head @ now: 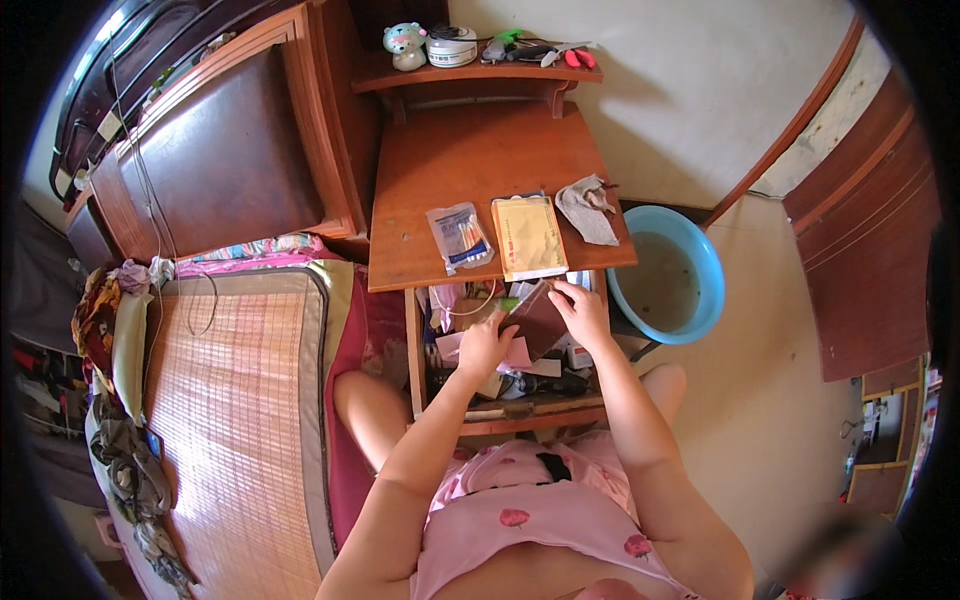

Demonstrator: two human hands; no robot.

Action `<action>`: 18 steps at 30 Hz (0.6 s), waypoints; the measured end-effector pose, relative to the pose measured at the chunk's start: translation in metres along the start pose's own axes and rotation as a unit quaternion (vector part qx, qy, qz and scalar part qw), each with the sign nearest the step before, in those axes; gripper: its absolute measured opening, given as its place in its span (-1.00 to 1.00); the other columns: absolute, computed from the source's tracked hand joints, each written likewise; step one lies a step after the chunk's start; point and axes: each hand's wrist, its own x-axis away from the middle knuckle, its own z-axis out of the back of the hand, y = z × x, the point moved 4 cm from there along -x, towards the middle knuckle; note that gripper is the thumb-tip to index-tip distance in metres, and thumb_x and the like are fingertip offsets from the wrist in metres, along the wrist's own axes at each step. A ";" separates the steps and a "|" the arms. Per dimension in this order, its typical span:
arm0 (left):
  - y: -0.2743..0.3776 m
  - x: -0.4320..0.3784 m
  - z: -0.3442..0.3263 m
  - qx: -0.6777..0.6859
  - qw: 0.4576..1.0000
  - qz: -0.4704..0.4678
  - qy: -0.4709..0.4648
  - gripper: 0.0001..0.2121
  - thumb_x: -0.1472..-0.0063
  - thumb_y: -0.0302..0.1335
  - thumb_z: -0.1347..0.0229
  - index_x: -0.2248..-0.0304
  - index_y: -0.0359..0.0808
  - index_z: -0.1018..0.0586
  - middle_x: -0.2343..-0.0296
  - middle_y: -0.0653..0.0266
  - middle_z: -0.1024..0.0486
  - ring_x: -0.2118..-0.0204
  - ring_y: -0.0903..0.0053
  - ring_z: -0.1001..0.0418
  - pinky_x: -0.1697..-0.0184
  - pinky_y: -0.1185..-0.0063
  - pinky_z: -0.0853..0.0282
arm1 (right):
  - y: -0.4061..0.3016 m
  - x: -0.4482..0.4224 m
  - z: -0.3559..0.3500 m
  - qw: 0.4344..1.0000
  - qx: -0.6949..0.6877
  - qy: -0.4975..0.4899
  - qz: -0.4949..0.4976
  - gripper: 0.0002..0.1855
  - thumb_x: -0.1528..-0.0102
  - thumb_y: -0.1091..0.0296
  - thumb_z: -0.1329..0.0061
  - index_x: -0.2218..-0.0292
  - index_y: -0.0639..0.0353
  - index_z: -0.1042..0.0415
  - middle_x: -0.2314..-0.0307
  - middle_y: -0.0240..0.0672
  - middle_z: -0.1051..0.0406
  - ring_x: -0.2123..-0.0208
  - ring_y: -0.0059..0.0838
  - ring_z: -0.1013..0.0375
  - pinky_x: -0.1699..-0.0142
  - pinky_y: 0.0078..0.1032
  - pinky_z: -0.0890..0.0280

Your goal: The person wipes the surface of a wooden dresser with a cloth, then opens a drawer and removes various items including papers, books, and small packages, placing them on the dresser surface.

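Over an open wooden drawer [508, 411], my left hand [484, 342] and my right hand [580, 309] hold a thin clear plastic sleeve [531, 298] between them. The right fingers pinch its upper end near the tabletop's front edge; the left fingers are at its lower left side. Something small and green [510, 304] shows by the left fingertips. Beneath the sleeve lies a dark reddish-brown flat item [541, 328], partly covered. Pink paper [516, 352], a white cord [463, 310], a small white box [579, 357] and a black object [555, 384] are among the drawer's clutter.
A cotton swab packet [461, 238], a yellow notebook [530, 236] and a grey cloth [587, 210] lie on the wooden table [480, 150]. Tools, including red-handled pliers [579, 58], sit on the shelf [480, 73]. A blue basin [712, 274] holding cloudy water stands right; a mat-covered bed [232, 405] is left.
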 end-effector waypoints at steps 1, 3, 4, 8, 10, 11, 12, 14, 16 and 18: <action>-0.001 -0.002 -0.003 -0.006 1.000 0.011 -0.012 -0.66 -0.10 -0.25 -0.09 0.21 -0.29 -0.42 0.48 -0.08 -0.50 0.45 0.03 -0.47 0.41 0.24 -0.38 | 0.021 -0.005 -0.011 1.000 -0.009 -0.006 -0.019 -0.66 -0.14 0.18 0.10 0.19 0.27 -0.43 0.33 -0.04 -0.46 0.27 -0.11 -0.46 0.18 -0.39 -0.32; -0.004 -0.004 -0.006 -0.021 0.998 0.035 -0.037 -0.65 -0.11 -0.25 -0.09 0.18 -0.31 -0.43 0.49 -0.08 -0.50 0.43 0.02 -0.47 0.37 0.25 -0.38 | 0.065 -0.018 -0.033 0.998 -0.029 -0.020 -0.056 -0.62 -0.15 0.12 0.13 0.15 0.24 -0.42 0.31 -0.05 -0.45 0.25 -0.13 -0.46 0.18 -0.43 -0.30; -0.004 -0.004 -0.005 -0.030 0.997 0.050 -0.041 -0.65 -0.11 -0.25 -0.09 0.18 -0.30 -0.43 0.49 -0.08 -0.50 0.43 0.01 -0.47 0.37 0.25 -0.38 | 0.067 -0.024 -0.037 0.997 -0.012 -0.033 -0.076 -0.63 -0.16 0.15 0.16 0.15 0.25 -0.40 0.29 -0.02 -0.44 0.19 -0.08 -0.42 0.12 -0.36 -0.27; 0.000 -0.007 -0.004 -0.051 0.993 0.089 -0.058 -0.64 -0.13 -0.24 -0.07 0.15 -0.28 -0.42 0.46 -0.06 -0.51 0.43 0.01 -0.47 0.37 0.25 -0.39 | 0.111 -0.042 -0.057 0.991 -0.002 0.015 -0.130 -0.67 -0.11 0.24 0.17 0.18 0.28 -0.39 0.28 0.00 -0.42 0.13 -0.04 -0.37 0.06 -0.31 -0.22; -0.004 -0.005 -0.004 -0.051 0.994 0.083 -0.053 -0.64 -0.13 -0.24 -0.06 0.14 -0.28 -0.41 0.44 -0.06 -0.51 0.42 0.01 -0.47 0.36 0.24 -0.39 | 0.118 -0.049 -0.062 0.985 0.052 0.011 -0.166 -0.66 -0.10 0.21 0.15 0.18 0.28 -0.39 0.28 -0.01 -0.42 0.14 -0.06 -0.37 0.07 -0.32 -0.23; -0.006 -0.003 -0.006 -0.048 0.996 0.069 -0.044 -0.64 -0.14 -0.24 -0.06 0.14 -0.29 -0.40 0.42 -0.06 -0.51 0.41 0.01 -0.47 0.36 0.24 -0.39 | 0.122 -0.050 -0.063 0.980 0.078 0.009 -0.184 -0.65 -0.09 0.20 0.13 0.19 0.28 -0.39 0.28 -0.01 -0.42 0.14 -0.07 -0.38 0.07 -0.33 -0.23; -0.007 -0.002 -0.006 -0.045 0.997 0.054 -0.036 -0.64 -0.14 -0.24 -0.05 0.14 -0.29 -0.40 0.41 -0.06 -0.51 0.41 0.01 -0.47 0.36 0.24 -0.39 | 0.124 -0.051 -0.064 0.980 0.079 0.004 -0.185 -0.66 -0.07 0.22 0.09 0.19 0.27 -0.40 0.27 -0.03 -0.43 0.14 -0.12 -0.39 0.08 -0.37 -0.24; -0.010 -0.002 -0.007 -0.042 0.996 0.060 -0.046 -0.63 -0.15 -0.25 -0.05 0.12 -0.30 -0.39 0.39 -0.07 -0.51 0.39 0.01 -0.47 0.35 0.24 -0.39 | 0.132 -0.055 -0.067 0.981 0.068 0.004 -0.183 -0.67 -0.05 0.25 0.07 0.19 0.27 -0.40 0.28 -0.06 -0.44 0.16 -0.13 -0.40 0.09 -0.39 -0.25; -0.010 -0.002 -0.007 -0.038 0.996 0.059 -0.053 -0.62 -0.15 -0.26 -0.05 0.11 -0.30 -0.38 0.38 -0.07 -0.51 0.38 0.01 -0.47 0.34 0.24 -0.39 | 0.138 -0.057 -0.069 0.978 0.097 0.008 -0.182 -0.68 -0.03 0.27 0.02 0.20 0.26 -0.42 0.31 -0.12 -0.47 0.22 -0.16 -0.44 0.14 -0.40 -0.27; -0.011 -0.003 -0.008 -0.035 0.996 0.053 -0.057 -0.61 -0.15 -0.26 -0.05 0.09 -0.31 -0.37 0.38 -0.07 -0.51 0.38 0.01 -0.47 0.34 0.24 -0.39 | 0.142 -0.056 -0.066 0.980 0.064 0.033 -0.183 -0.70 -0.04 0.29 0.02 0.21 0.26 -0.43 0.34 -0.13 -0.48 0.25 -0.18 -0.46 0.17 -0.41 -0.28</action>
